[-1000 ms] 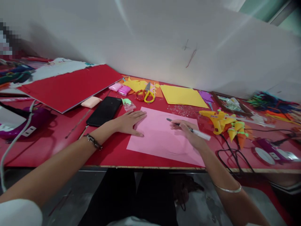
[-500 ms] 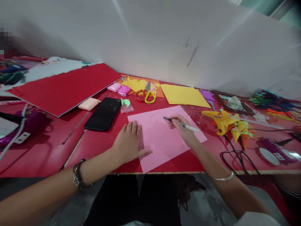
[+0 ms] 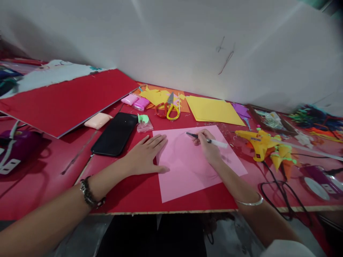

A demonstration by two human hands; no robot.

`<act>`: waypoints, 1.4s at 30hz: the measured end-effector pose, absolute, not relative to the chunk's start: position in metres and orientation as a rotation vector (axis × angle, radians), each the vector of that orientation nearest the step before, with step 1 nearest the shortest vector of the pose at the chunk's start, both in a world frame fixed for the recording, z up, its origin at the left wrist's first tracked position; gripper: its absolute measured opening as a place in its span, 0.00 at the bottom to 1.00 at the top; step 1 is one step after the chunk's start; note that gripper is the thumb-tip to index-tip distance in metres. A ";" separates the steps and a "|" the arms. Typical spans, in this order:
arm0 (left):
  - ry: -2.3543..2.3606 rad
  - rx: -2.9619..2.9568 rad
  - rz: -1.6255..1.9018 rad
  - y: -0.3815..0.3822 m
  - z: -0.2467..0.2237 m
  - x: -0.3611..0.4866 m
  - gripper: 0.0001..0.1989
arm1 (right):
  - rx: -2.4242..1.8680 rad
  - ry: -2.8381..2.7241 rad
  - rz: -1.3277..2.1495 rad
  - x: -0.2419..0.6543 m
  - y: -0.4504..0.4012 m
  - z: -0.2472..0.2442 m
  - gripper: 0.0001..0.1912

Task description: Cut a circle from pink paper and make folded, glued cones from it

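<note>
A pink sheet of paper (image 3: 184, 167) lies on the red table before me, with faint curved lines drawn on it. My right hand (image 3: 209, 146) grips a pen (image 3: 218, 143) with a dark front and a clear, whitish rear; its tip is at the upper part of the sheet. My left hand (image 3: 147, 155) rests flat with fingers spread across the sheet's left edge, thumb on the paper. Just left of that hand lies a black phone (image 3: 115, 134). Above the sheet are scissors (image 3: 171, 107) with one red and one yellow handle.
Yellow sheets (image 3: 214, 110) lie behind the pink paper. A yellow glue gun (image 3: 257, 142) with a looped black cord is to the right. A big red board (image 3: 72, 96) covers the back left, near a purple device (image 3: 21, 150). Clay packets (image 3: 140, 103) sit by the scissors.
My left hand has spread its fingers and shifted a little up the sheet's left edge. The sheet sits turned slightly. My right hand keeps the pen near the same spot. The view has tilted a little.
</note>
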State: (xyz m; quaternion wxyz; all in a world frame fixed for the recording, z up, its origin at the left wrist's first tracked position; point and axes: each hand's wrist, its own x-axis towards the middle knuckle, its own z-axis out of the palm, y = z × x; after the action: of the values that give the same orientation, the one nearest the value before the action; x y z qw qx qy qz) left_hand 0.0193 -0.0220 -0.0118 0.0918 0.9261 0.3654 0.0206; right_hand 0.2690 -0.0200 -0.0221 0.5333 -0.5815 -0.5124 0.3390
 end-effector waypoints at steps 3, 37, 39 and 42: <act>1.090 2.739 0.049 -0.022 -0.011 0.019 0.49 | -1.417 -1.212 0.767 0.270 -0.019 -0.026 0.07; 1.084 2.727 0.037 -0.022 -0.009 0.018 0.49 | -1.202 -1.517 1.210 0.261 -0.032 -0.014 0.11; 1.083 2.723 0.048 -0.022 -0.009 0.018 0.49 | -1.149 -1.521 1.351 0.261 -0.033 -0.012 0.12; 1.091 2.715 0.059 -0.022 -0.011 0.018 0.49 | -1.169 -1.452 1.260 0.263 -0.030 -0.013 0.13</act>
State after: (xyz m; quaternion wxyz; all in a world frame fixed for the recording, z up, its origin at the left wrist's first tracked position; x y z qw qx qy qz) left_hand 0.0177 -0.0220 -0.0108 0.1071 0.9224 0.3706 0.0199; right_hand 0.2634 -0.0302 -0.0128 0.4312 -0.4688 -0.5822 0.5052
